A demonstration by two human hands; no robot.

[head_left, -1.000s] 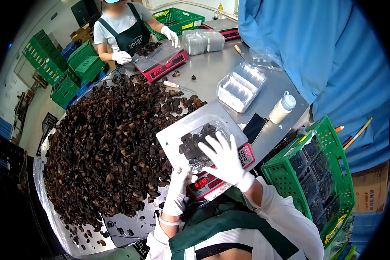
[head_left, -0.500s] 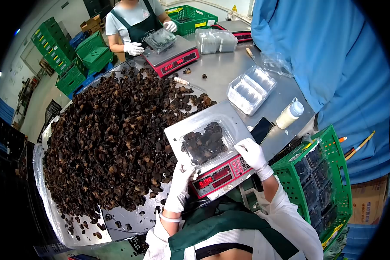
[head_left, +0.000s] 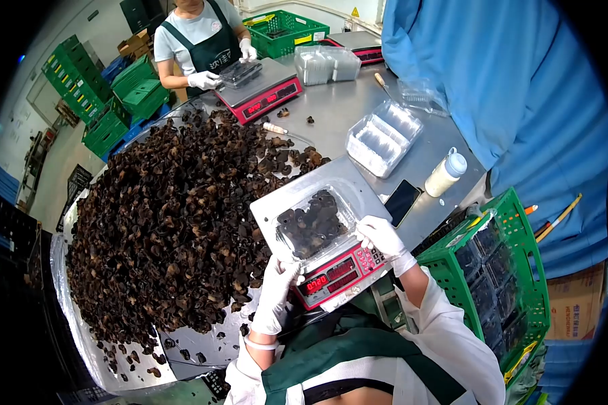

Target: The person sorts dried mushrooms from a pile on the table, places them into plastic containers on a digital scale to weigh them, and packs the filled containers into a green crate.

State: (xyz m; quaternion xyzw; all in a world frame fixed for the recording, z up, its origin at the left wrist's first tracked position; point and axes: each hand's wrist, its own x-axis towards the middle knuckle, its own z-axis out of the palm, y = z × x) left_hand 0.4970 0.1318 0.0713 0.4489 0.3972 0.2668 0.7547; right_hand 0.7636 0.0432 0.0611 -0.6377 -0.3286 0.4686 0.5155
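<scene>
A clear plastic box (head_left: pixel 313 225) holding dark brown, crinkled pieces that look like wood ear mushrooms is on the tray of a red and silver digital scale (head_left: pixel 324 283) in front of me. My left hand (head_left: pixel 277 291), in a white glove, has its fingers closed at the box's near left corner. At the right corner, my gloved right hand (head_left: pixel 387 241) pinches the box's rim. Red digits glow on the scale's display. To the left spreads a large heap of the same dark pieces (head_left: pixel 176 229).
Stacked clear containers (head_left: pixel 383 138), a phone (head_left: pixel 402 202) and a white bottle (head_left: pixel 446 173) stand to the right. A green crate (head_left: pixel 533 270) with filled boxes is beside me. Across the table, a co-worker (head_left: pixel 199 44) handles a box over another scale (head_left: pixel 260 88). A white-handled knife (head_left: pixel 277 128) lies between.
My right hand has shifted slightly left and down along the box's rim. The scale's digits differ. The co-worker's box now lies lower and flatter over their scale. The whole view has shifted slightly.
</scene>
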